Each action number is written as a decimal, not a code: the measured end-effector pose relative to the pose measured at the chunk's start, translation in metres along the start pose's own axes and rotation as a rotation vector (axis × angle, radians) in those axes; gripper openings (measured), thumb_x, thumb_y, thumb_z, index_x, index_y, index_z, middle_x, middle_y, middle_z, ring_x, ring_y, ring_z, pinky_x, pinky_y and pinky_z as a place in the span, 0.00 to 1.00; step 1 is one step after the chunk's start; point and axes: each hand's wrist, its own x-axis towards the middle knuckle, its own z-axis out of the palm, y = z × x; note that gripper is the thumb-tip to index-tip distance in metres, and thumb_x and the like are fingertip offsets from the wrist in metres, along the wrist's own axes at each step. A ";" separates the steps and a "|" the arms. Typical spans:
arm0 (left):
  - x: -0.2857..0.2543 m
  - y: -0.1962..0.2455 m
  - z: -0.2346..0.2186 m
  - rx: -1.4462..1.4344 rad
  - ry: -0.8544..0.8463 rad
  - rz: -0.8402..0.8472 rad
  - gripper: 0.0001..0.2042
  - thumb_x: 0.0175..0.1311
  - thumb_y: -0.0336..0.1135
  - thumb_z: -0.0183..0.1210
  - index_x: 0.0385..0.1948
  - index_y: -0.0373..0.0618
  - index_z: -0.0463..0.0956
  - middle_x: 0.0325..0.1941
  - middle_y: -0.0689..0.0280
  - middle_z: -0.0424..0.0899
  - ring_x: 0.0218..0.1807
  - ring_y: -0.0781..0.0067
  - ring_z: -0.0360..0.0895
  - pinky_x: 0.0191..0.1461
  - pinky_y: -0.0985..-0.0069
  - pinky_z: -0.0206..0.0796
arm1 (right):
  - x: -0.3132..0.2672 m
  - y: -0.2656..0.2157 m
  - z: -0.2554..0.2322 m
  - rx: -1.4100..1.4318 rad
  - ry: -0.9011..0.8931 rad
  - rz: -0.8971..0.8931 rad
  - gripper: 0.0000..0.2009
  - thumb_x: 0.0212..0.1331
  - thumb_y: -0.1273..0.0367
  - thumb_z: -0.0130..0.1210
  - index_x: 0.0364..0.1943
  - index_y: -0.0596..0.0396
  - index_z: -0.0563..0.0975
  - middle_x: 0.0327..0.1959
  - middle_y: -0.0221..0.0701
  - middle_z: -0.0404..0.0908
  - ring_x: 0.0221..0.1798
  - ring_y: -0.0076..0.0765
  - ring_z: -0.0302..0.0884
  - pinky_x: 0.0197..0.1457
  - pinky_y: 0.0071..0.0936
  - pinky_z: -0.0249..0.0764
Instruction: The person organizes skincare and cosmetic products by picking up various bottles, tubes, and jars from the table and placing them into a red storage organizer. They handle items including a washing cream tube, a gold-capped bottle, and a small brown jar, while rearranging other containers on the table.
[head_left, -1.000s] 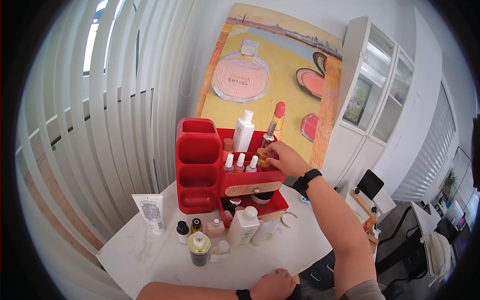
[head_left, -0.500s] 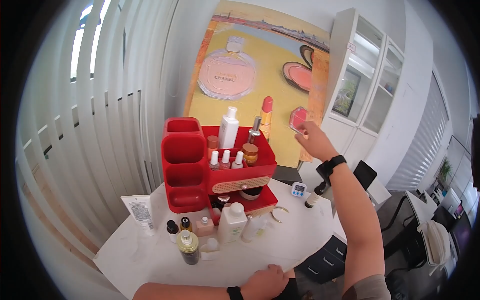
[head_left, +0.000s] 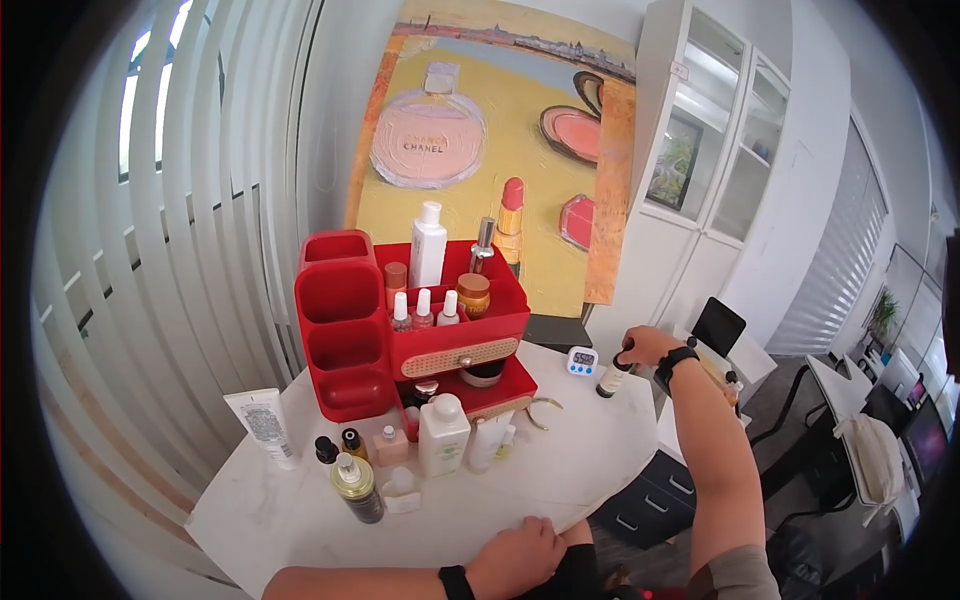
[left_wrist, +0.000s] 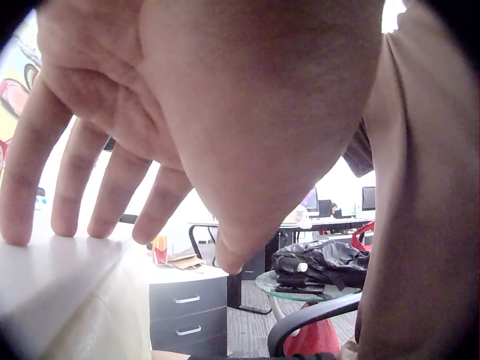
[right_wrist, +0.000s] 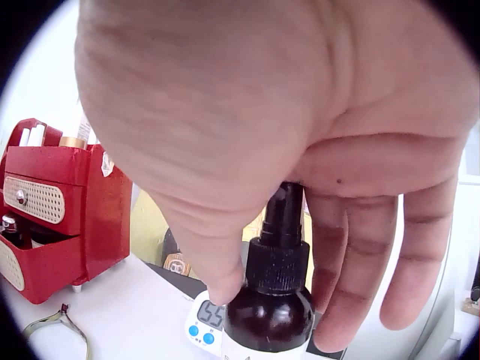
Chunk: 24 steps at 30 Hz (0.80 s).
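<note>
My right hand is around the top of a dark brown bottle with a pale label, standing at the table's right end. In the right wrist view its thumb is at the left of the bottle's shoulder, below the ribbed black collar, and the other fingers reach down the right side. Beside the bottle is a white digital timer. My left hand rests at the table's front edge, its extended fingertips on the white top in the left wrist view, holding nothing.
A red cosmetics organizer holds a white bottle, nail polishes and an amber jar; its lower drawer is pulled out. In front stand a white tube, a white bottle and several small bottles. Gold-coloured tweezers lie to the right.
My right hand has left the amber jar in the organizer and moved right and down to the dark brown bottle. The jar stays in its compartment. My left hand stays at the table edge.
</note>
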 end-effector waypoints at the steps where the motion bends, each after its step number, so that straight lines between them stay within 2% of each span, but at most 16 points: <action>1: 0.001 0.000 0.001 0.002 0.000 0.000 0.17 0.64 0.45 0.61 0.43 0.40 0.84 0.44 0.53 0.85 0.47 0.55 0.79 0.48 0.66 0.76 | -0.003 -0.001 0.003 0.042 0.056 -0.021 0.20 0.55 0.62 0.67 0.44 0.65 0.80 0.35 0.41 0.87 0.29 0.35 0.88 0.35 0.31 0.82; 3: 0.004 0.001 0.006 0.003 -0.054 -0.029 0.18 0.63 0.46 0.61 0.44 0.39 0.84 0.47 0.52 0.85 0.49 0.54 0.79 0.49 0.66 0.77 | 0.003 0.007 0.005 0.045 0.056 -0.026 0.20 0.55 0.61 0.67 0.43 0.65 0.81 0.37 0.42 0.87 0.32 0.38 0.88 0.38 0.32 0.82; 5: 0.003 0.001 0.007 -0.016 -0.042 -0.038 0.18 0.63 0.46 0.61 0.44 0.39 0.84 0.47 0.52 0.84 0.49 0.54 0.79 0.49 0.66 0.77 | 0.001 0.005 0.004 0.047 0.054 -0.031 0.20 0.56 0.60 0.66 0.43 0.65 0.81 0.38 0.43 0.87 0.36 0.41 0.88 0.41 0.34 0.82; 7: 0.003 0.001 0.008 -0.038 -0.031 -0.045 0.19 0.63 0.46 0.62 0.45 0.39 0.84 0.48 0.52 0.84 0.49 0.54 0.79 0.49 0.65 0.77 | -0.002 0.003 0.004 -0.126 0.140 0.012 0.20 0.57 0.57 0.64 0.41 0.64 0.82 0.41 0.45 0.87 0.42 0.47 0.86 0.47 0.37 0.80; 10: 0.001 0.002 0.011 -0.098 -0.030 -0.072 0.19 0.63 0.45 0.61 0.45 0.38 0.83 0.47 0.51 0.84 0.48 0.55 0.79 0.48 0.65 0.77 | -0.005 0.006 0.006 -0.103 0.139 -0.008 0.21 0.58 0.55 0.64 0.41 0.63 0.83 0.42 0.46 0.86 0.47 0.51 0.84 0.51 0.40 0.78; 14: 0.000 0.000 -0.002 -0.066 -0.029 -0.057 0.18 0.63 0.44 0.61 0.43 0.38 0.84 0.44 0.52 0.84 0.47 0.55 0.79 0.46 0.66 0.76 | -0.021 -0.003 -0.013 -0.147 0.130 -0.050 0.21 0.57 0.55 0.65 0.42 0.62 0.83 0.42 0.47 0.86 0.46 0.51 0.84 0.50 0.40 0.79; 17: -0.001 0.000 -0.004 -0.068 0.005 -0.047 0.17 0.62 0.44 0.61 0.41 0.38 0.84 0.42 0.53 0.84 0.46 0.56 0.79 0.44 0.66 0.76 | -0.039 -0.024 -0.053 -0.150 0.160 -0.144 0.21 0.57 0.56 0.65 0.40 0.63 0.83 0.40 0.47 0.86 0.44 0.51 0.84 0.49 0.39 0.79; 20: -0.001 0.002 0.004 -0.049 0.065 -0.051 0.16 0.62 0.44 0.61 0.40 0.39 0.84 0.41 0.53 0.84 0.45 0.56 0.78 0.43 0.66 0.76 | -0.058 -0.060 -0.093 -0.002 0.328 -0.260 0.19 0.57 0.58 0.66 0.38 0.64 0.82 0.33 0.44 0.85 0.37 0.45 0.83 0.43 0.37 0.77; 24: 0.001 0.003 0.003 -0.042 0.088 -0.064 0.16 0.61 0.44 0.61 0.40 0.39 0.84 0.40 0.53 0.84 0.44 0.57 0.78 0.43 0.67 0.75 | -0.069 -0.120 -0.118 0.045 0.557 -0.487 0.19 0.60 0.57 0.65 0.39 0.63 0.79 0.33 0.43 0.84 0.36 0.43 0.82 0.42 0.37 0.76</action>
